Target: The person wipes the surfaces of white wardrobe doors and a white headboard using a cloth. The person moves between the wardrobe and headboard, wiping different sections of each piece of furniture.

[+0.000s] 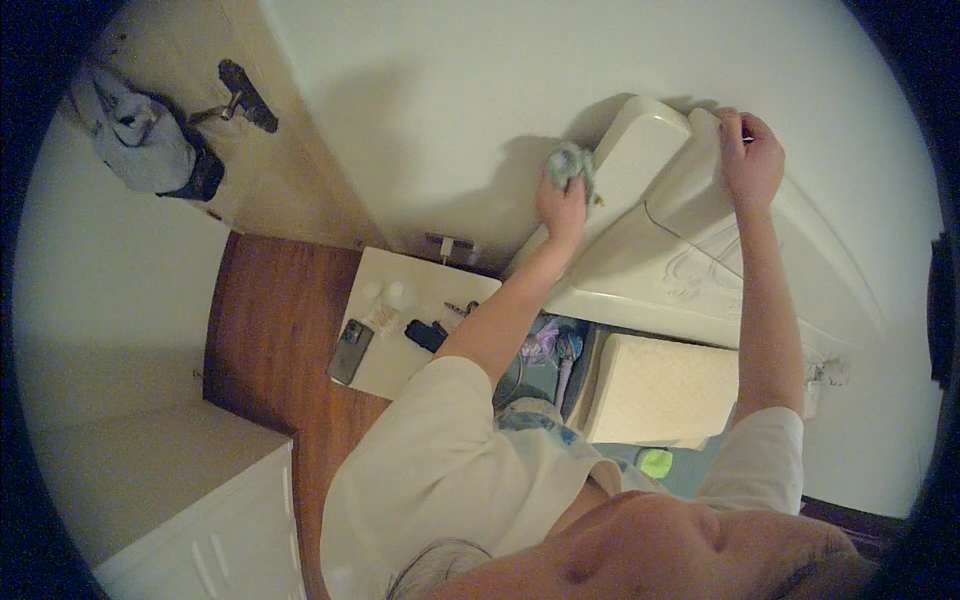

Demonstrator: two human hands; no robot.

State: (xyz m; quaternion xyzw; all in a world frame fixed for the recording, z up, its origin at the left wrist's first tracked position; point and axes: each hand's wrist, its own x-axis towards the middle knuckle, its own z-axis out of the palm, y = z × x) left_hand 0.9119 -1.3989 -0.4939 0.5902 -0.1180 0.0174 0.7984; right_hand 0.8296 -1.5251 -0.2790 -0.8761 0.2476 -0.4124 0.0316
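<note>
My left hand (562, 206) holds a crumpled pale green cloth (568, 166) against the left post of a glossy cream headboard (637, 150) with carved scrollwork. A small gold-coloured spot shows on the post beside the cloth. My right hand (754, 161) lies at the headboard's upper edge, its fingers bent over it; whether it holds anything there cannot be told. Below the headboard is a cream, quilted-looking pillow (664, 390). Purple items (544, 345) lie in the dark gap to its left, under my left arm.
A white bedside table (420, 277) bears a smartphone (351, 351), cotton swabs (386, 316) and a dark object. A plugged-in charger (447, 246) is on the wall behind. A grey bag (150, 150) hangs by a door handle (247, 96). White furniture (217, 510) stands lower left.
</note>
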